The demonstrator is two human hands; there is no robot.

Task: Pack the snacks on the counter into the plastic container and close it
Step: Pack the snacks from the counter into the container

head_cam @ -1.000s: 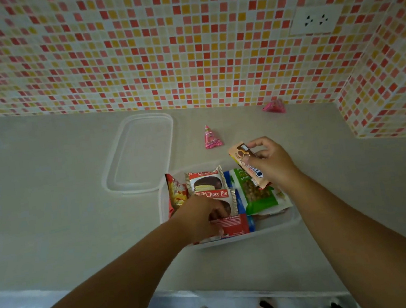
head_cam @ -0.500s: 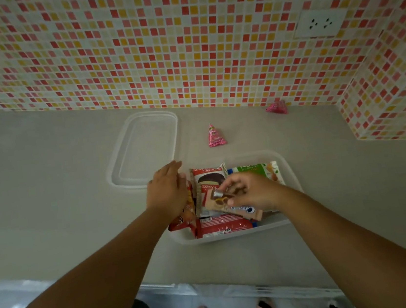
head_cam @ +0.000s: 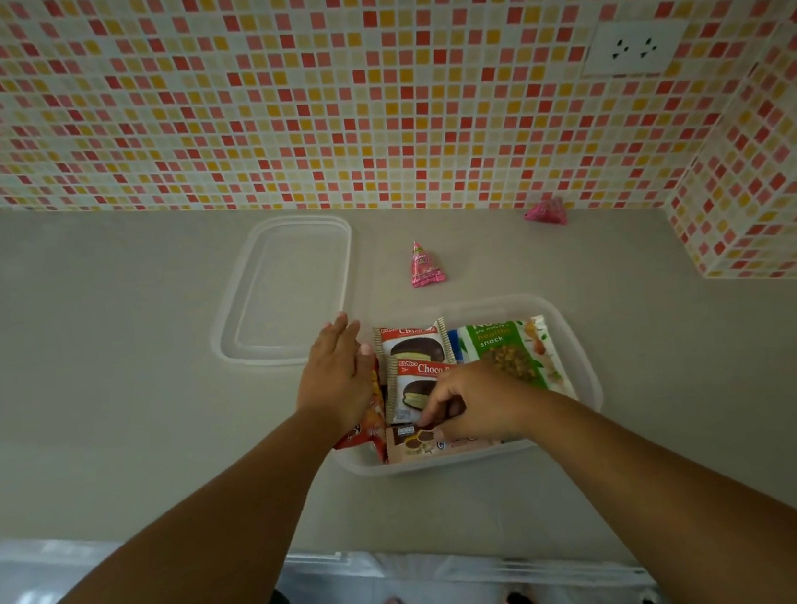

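Observation:
The clear plastic container (head_cam: 581, 354) sits on the counter and holds two Choco Pie packs (head_cam: 414, 345), a green nut snack bag (head_cam: 502, 349) and a red-orange packet (head_cam: 369, 430). My right hand (head_cam: 479, 402) pinches a brown cookie pack (head_cam: 424, 444) lying along the container's near wall. My left hand (head_cam: 337, 374) rests flat, fingers extended, on the red-orange packet at the container's left side. The clear lid (head_cam: 284, 285) lies flat behind and to the left. Two pink candy packets stay on the counter: one (head_cam: 423, 264) just behind the container, another (head_cam: 547, 212) by the wall.
A mosaic-tiled wall runs along the back and turns forward at the right corner, with a white socket (head_cam: 631, 47) on it. The counter's front edge (head_cam: 165, 541) is near me, with my feet below it.
My right hand brought the brown cookie pack down from above the container to its near wall. My left hand shifted from the front Choco Pie to the container's left side.

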